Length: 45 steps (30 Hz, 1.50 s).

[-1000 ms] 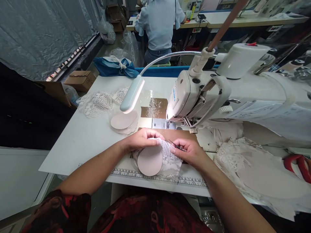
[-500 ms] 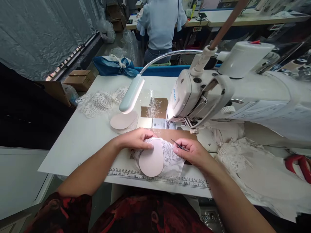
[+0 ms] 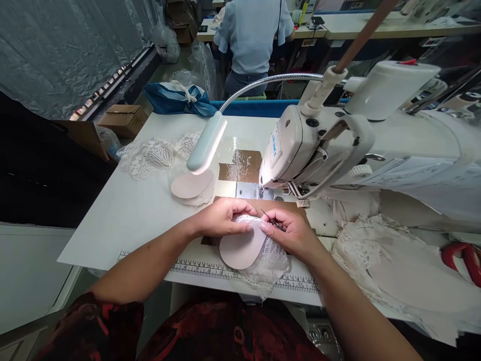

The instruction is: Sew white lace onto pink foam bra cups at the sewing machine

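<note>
A pale pink oval pad (image 3: 242, 248) lies on a piece of white lace (image 3: 268, 260) at the near edge of the white table (image 3: 128, 220). My left hand (image 3: 221, 216) is closed on the top of the pad and lace. My right hand (image 3: 289, 233) pinches the lace beside the pad and holds small dark snips (image 3: 271, 220) whose tips point up and left. Both hands meet just in front of the sewing machine (image 3: 338, 145).
A gooseneck lamp (image 3: 205, 143) hangs over another pad (image 3: 191, 184) and a lace pile (image 3: 148, 158). More lace heaps up at right (image 3: 379, 250), with red-handled scissors (image 3: 464, 258) beyond. A printed ruler (image 3: 210, 268) runs along the table edge. A person in blue (image 3: 253, 35) sits behind.
The pad and lace have turned and tilted between my hands, and my right hand has moved left, closer to my left hand at the pad's top edge.
</note>
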Motion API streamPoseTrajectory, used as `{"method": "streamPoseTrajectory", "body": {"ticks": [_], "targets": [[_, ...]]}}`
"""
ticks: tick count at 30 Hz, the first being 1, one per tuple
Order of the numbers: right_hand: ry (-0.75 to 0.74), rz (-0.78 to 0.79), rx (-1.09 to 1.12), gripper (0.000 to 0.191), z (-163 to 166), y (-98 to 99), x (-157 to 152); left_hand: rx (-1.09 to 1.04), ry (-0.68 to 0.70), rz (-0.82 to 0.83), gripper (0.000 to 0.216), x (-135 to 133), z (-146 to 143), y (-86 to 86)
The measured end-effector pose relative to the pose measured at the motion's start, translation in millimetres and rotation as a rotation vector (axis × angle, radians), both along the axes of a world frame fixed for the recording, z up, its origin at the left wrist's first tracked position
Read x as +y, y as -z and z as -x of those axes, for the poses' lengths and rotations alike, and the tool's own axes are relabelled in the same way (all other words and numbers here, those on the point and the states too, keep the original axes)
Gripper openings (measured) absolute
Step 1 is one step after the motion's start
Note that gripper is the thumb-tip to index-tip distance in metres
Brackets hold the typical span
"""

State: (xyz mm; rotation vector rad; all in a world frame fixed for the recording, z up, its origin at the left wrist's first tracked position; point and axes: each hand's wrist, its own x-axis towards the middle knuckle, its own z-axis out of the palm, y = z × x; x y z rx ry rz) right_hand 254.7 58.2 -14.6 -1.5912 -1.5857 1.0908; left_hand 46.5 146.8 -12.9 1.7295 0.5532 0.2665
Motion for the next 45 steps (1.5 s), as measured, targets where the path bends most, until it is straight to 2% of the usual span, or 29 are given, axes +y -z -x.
{"method": "streamPoseTrajectory", "body": {"ticks": [5,10,12,15,18,23,33,36,39,41,43,44,45], "targets": [[0.028,0.011,-0.022,0.025,-2,1.9,-2,0.049,0.026,0.055,0.033,3,5,-6.6],[0.031,0.019,0.029,0.027,0,3.5,-5,0.069,-0.042,-0.035,0.031,-5,-8,-4.5],[0.005,0.020,0.119,0.030,-1,4.4,-6,0.078,-0.050,0.028,0.028,-8,-12,-1.8],[-0.012,0.092,0.312,0.039,-8,4.8,-8,0.037,-0.073,0.211,0.027,-10,-13,0.3],[-0.023,0.157,0.377,0.036,-16,2.9,-10,-0.012,-0.089,0.324,0.026,-9,-10,0.6],[-0.118,0.137,0.298,0.030,-18,-1.2,-8,-0.044,-0.097,0.358,0.027,-9,-9,4.2],[-0.126,-0.012,0.121,0.021,-5,-3.4,-4,-0.025,-0.068,0.410,0.033,-12,-10,6.9],[-0.100,-0.083,0.076,0.018,-3,-1.0,-3,0.025,-0.066,0.366,0.035,-10,-11,4.7],[-0.011,-0.129,0.036,0.015,1,-5.5,-5,0.096,-0.042,0.192,0.037,-11,-13,-1.3],[0.049,-0.093,0.105,0.014,4,-10.7,-7,0.152,-0.037,0.068,0.035,-13,-13,-4.4],[0.043,-0.035,0.184,0.032,6,-13.1,-7,0.219,-0.003,0.020,0.032,-11,-10,-3.7],[0.008,-0.017,0.165,0.047,5,-12.6,-6,0.247,0.007,0.015,0.031,-9,-9,-1.9],[-0.043,-0.027,0.125,0.052,4,-11.0,-5,0.263,0.006,0.013,0.031,-5,-7,0.7]]}}
